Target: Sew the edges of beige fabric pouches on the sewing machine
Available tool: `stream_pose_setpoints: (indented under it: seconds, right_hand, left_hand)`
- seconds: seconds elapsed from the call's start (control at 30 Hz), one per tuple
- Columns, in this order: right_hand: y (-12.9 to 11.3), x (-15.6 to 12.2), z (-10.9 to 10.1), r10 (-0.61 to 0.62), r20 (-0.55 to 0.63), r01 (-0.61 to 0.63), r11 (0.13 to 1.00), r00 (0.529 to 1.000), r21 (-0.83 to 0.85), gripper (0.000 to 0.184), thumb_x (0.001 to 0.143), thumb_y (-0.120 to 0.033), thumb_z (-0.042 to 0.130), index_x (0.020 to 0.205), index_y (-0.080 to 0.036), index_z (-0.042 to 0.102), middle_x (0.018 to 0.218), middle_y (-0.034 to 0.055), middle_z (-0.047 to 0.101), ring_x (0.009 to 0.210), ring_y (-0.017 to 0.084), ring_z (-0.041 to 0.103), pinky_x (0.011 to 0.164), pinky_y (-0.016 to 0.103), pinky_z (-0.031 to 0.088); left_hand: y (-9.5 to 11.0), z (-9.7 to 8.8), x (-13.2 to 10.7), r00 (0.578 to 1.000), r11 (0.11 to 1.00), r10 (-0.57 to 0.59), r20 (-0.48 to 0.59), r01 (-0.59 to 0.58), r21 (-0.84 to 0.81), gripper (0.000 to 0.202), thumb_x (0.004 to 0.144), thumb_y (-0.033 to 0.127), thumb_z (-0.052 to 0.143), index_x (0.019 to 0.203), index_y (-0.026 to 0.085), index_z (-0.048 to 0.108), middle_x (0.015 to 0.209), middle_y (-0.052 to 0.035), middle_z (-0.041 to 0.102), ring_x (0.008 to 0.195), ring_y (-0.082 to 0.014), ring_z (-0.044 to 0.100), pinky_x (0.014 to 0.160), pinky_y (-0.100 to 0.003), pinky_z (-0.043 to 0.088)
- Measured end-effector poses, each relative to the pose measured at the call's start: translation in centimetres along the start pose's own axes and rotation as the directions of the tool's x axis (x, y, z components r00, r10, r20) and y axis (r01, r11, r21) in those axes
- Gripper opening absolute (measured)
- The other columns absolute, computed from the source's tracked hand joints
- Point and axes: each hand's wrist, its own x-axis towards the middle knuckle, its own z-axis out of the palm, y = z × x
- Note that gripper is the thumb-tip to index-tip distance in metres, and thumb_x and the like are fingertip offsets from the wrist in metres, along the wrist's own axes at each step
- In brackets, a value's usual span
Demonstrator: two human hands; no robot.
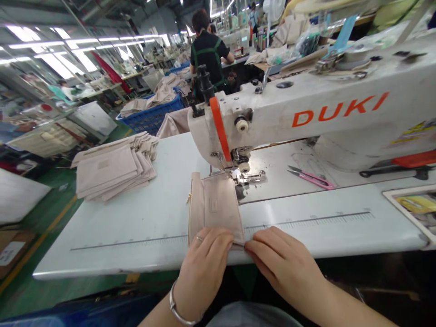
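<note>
Your pouch (223,211) is pale pinkish-beige and roughly rectangular, with a small patch (213,205) of matching colour on its upper face, a lengthwise seam setting off a narrow strip at the left, and a gold pull (188,198) sticking out from that left side. It lies flat on the white table (119,222), patch upward, its longer sides running away from you and its far right corner just beside the needle area of the machine (272,111). You hold its near edge, which is partly hidden from view.
</note>
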Motion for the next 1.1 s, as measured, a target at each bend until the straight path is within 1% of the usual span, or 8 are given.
stream_pose_setpoints:
  seconds: [0.1, 0.27, 0.33, 0.43, 0.57, 0.83, 0.97, 1.1]
  right_hand:
    - [-0.1, 0.2, 0.2, -0.056, 0.003, 0.056, 0.997, 0.998, -0.052, 0.017, 0.094, -0.012, 0.049, 0.102, -0.015, 0.063, 0.086, 0.0064, 0.061, 0.075, 0.019, 0.052, 0.068, 0.033, 0.047]
    - [-0.4, 0.6, -0.1, -0.101, -0.004, 0.100, 0.990, 0.995, -0.099, 0.014, 0.092, -0.012, 0.052, 0.088, -0.016, 0.064, 0.079, 0.0059, 0.061, 0.070, 0.018, 0.052, 0.062, 0.032, 0.047]
    - [-0.4, 0.7, -0.2, -0.106, -0.004, 0.105, 0.989, 0.994, -0.108, 0.015, 0.092, -0.013, 0.051, 0.087, -0.016, 0.064, 0.078, 0.0059, 0.061, 0.069, 0.018, 0.052, 0.061, 0.032, 0.047]
    - [-0.4, 0.9, -0.3, -0.106, 0.001, 0.105, 0.989, 0.994, -0.107, 0.016, 0.092, -0.013, 0.049, 0.088, -0.016, 0.064, 0.076, 0.0056, 0.061, 0.069, 0.019, 0.053, 0.062, 0.032, 0.048]
    - [-0.4, 1.0, -0.4, -0.095, -0.001, 0.094, 0.991, 0.995, -0.098, 0.016, 0.092, -0.012, 0.049, 0.089, -0.015, 0.064, 0.076, 0.0056, 0.061, 0.071, 0.019, 0.054, 0.064, 0.032, 0.049]
    - [-0.2, 0.8, -0.5, -0.128, 0.021, 0.130, 0.986, 0.992, -0.105, 0.017, 0.089, -0.009, 0.051, 0.095, -0.014, 0.066, 0.075, 0.0055, 0.062, 0.068, 0.018, 0.054, 0.062, 0.032, 0.049]
    - [-0.1, 0.8, -0.5, -0.138, 0.026, 0.140, 0.986, 0.990, -0.094, 0.017, 0.089, -0.009, 0.051, 0.094, -0.014, 0.067, 0.074, 0.0054, 0.061, 0.066, 0.018, 0.053, 0.058, 0.032, 0.049]
    - [0.0, 1.0, -0.6, -0.136, 0.024, 0.137, 0.987, 0.990, -0.079, 0.018, 0.090, -0.010, 0.049, 0.093, -0.013, 0.067, 0.073, 0.0055, 0.061, 0.065, 0.018, 0.053, 0.057, 0.031, 0.049]
  left_hand:
    - [0.2, 0.2, 0.1, 1.000, 0.999, -0.001, -0.021, 0.000, -0.043, 0.024, 0.093, 0.010, 0.052, 0.114, 0.018, 0.060, 0.106, -0.0070, 0.065, 0.094, -0.0205, 0.057, 0.086, -0.037, 0.048]
    - [0.2, -1.0, 0.3, 0.986, 0.984, -0.102, -0.132, 0.081, -0.157, 0.022, 0.091, 0.006, 0.055, 0.105, 0.021, 0.065, 0.100, -0.0044, 0.064, 0.093, -0.0175, 0.057, 0.084, -0.031, 0.049]
    - [0.1, -1.5, 0.2, 0.994, 0.994, -0.039, -0.100, 0.029, -0.104, 0.024, 0.092, 0.006, 0.054, 0.107, 0.020, 0.065, 0.104, -0.0051, 0.064, 0.098, -0.0178, 0.056, 0.088, -0.031, 0.049]
    - [-0.2, -1.3, -0.1, 0.996, 0.997, 0.079, 0.028, -0.078, -0.027, 0.026, 0.095, 0.008, 0.048, 0.113, 0.017, 0.063, 0.108, -0.0066, 0.064, 0.101, -0.0190, 0.055, 0.092, -0.032, 0.049]
    - [-0.7, -0.5, -0.3, 0.990, 0.994, 0.109, 0.087, -0.109, -0.005, 0.027, 0.095, 0.008, 0.046, 0.115, 0.014, 0.062, 0.108, -0.0081, 0.064, 0.098, -0.0201, 0.056, 0.090, -0.035, 0.051]
    - [-0.9, -0.1, -0.3, 0.994, 0.990, 0.106, -0.005, -0.106, -0.093, 0.022, 0.095, 0.008, 0.050, 0.110, 0.014, 0.063, 0.104, -0.0065, 0.066, 0.094, -0.0156, 0.060, 0.084, -0.026, 0.054]
    - [-1.0, 0.2, -0.6, 0.988, 0.987, 0.152, 0.021, -0.150, -0.065, 0.023, 0.097, 0.009, 0.045, 0.112, 0.013, 0.063, 0.104, -0.0068, 0.067, 0.096, -0.0155, 0.061, 0.088, -0.026, 0.054]
    - [-1.3, 0.5, -1.0, 0.991, 0.988, 0.131, 0.007, -0.130, -0.087, 0.026, 0.096, 0.007, 0.044, 0.114, 0.014, 0.063, 0.106, -0.0056, 0.068, 0.097, -0.0139, 0.061, 0.089, -0.023, 0.053]
